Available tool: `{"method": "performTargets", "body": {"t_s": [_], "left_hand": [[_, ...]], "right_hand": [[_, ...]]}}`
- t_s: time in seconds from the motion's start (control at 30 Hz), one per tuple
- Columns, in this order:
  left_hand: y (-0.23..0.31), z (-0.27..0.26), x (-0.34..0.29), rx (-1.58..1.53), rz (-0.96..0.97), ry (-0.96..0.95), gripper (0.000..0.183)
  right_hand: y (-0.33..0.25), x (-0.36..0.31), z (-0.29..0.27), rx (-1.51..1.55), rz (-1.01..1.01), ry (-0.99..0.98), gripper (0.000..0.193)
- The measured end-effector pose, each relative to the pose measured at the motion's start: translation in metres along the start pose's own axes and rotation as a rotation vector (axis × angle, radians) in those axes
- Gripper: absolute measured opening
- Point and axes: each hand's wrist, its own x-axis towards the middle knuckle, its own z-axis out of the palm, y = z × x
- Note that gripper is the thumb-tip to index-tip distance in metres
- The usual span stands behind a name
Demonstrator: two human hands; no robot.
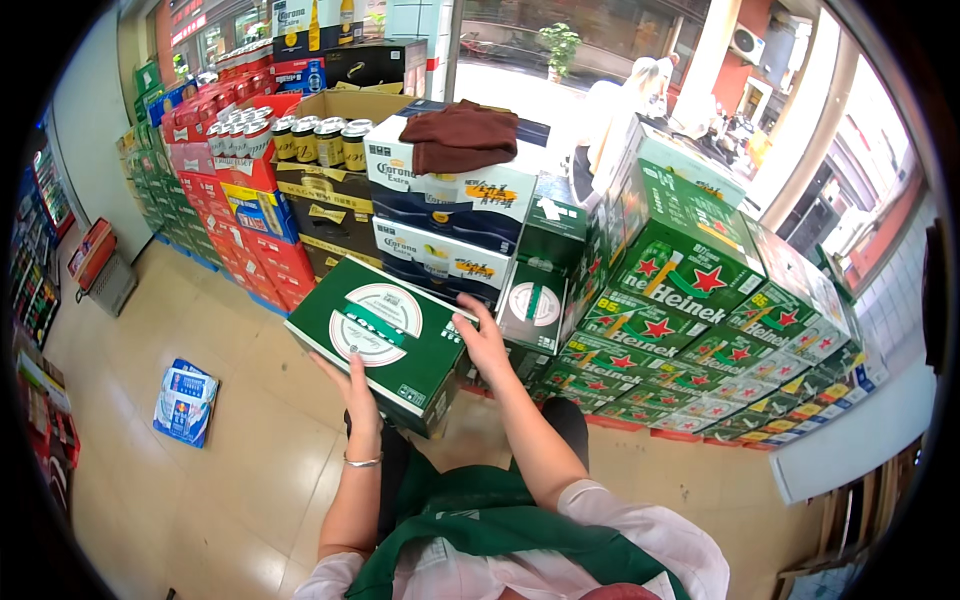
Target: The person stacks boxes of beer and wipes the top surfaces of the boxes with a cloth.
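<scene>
Between my two hands is a dark green carton (425, 372) with a white round emblem on its top, tilted in front of my knees. My left hand (354, 396) presses on its near left side, thumb up on the top edge. Across the right end lies my right hand (484, 343), fingers over the far corner. The carton's underside is hidden. A similar dark green carton (531, 303) with a round emblem stands just beyond my right hand, by white-and-navy cartons (432, 253).
Stacked green beer cartons (690, 262) rise on the right. A brown cloth (460, 137) lies on the white-and-navy stack, beside an open carton of cans (328, 146) and red cartons (262, 262). On the tiled floor lie a blue-and-white pack (186, 403) and a grey basket (108, 285).
</scene>
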Motion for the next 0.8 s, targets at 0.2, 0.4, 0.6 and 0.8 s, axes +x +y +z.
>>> {"method": "performTargets", "body": {"t_s": [0.2,0.4,0.6,0.8], "left_hand": [[0.006,0.002,-0.007,-0.281,-0.035,-0.067,0.070],[0.009,-0.020,0.026,-0.364,-0.269,-0.385,0.054],[0.026,-0.015,0.031,-0.314,-0.475,-0.450,0.054],[0.032,-0.043,-0.044,-0.190,-0.372,-0.189,0.055]], "right_hand": [[-0.008,-0.034,0.000,0.015,0.034,0.064,0.028],[-0.028,-0.112,0.003,0.081,-0.025,0.078,0.044],[0.010,-0.117,-0.012,0.346,0.073,-0.042,0.047],[0.090,-0.112,-0.005,0.434,0.390,-0.217,0.060]]}}
